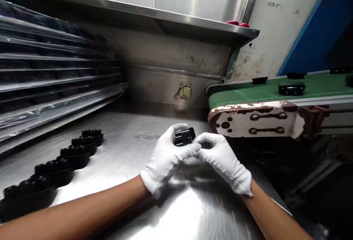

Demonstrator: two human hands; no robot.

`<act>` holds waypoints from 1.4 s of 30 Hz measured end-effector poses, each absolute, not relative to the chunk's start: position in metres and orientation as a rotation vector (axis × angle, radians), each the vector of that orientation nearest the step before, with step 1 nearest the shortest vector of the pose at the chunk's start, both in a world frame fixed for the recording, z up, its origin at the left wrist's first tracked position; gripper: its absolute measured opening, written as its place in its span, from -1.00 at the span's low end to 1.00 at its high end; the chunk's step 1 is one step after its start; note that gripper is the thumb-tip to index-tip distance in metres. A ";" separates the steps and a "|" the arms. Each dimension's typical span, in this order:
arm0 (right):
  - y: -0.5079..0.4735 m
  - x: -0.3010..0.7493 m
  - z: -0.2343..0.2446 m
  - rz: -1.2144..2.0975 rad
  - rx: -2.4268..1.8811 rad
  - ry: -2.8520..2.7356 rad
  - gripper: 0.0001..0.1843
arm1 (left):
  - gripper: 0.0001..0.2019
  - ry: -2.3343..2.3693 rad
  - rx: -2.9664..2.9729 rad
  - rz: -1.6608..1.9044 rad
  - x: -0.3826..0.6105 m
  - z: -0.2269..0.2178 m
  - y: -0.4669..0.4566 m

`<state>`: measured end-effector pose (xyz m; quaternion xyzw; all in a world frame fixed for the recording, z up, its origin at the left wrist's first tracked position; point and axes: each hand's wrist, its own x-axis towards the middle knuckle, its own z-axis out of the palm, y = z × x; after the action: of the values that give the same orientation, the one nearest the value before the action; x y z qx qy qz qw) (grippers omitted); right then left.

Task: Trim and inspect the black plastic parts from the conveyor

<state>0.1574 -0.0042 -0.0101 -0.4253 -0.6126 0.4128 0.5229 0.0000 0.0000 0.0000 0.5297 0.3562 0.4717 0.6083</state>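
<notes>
My left hand, in a white glove, is closed around a small glossy black plastic part with ridges on its near side and an opening at its right end. My right hand, gloved too, has its thumb and fingers curled together just right of the part. Its fingertips meet my left thumb, and I cannot make out what they pinch, if anything. Both hands are above the metal table. A slanting row of several similar black parts stands on the table to the left.
Layered trays in clear plastic are stacked at the left. A green conveyor belt carrying several black parts juts in from the right. A metal shelf spans the back wall, where a small yellow box with a cord sits low.
</notes>
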 end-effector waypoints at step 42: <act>-0.006 0.157 -0.011 0.934 -0.941 -1.349 -0.88 | -0.62 0.599 1.324 1.167 0.000 -0.009 0.020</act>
<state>0.1572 -0.0055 -0.0105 -0.4035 -0.5784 0.4002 0.5852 0.0003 0.0197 -0.0092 0.5704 0.2582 0.5024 0.5963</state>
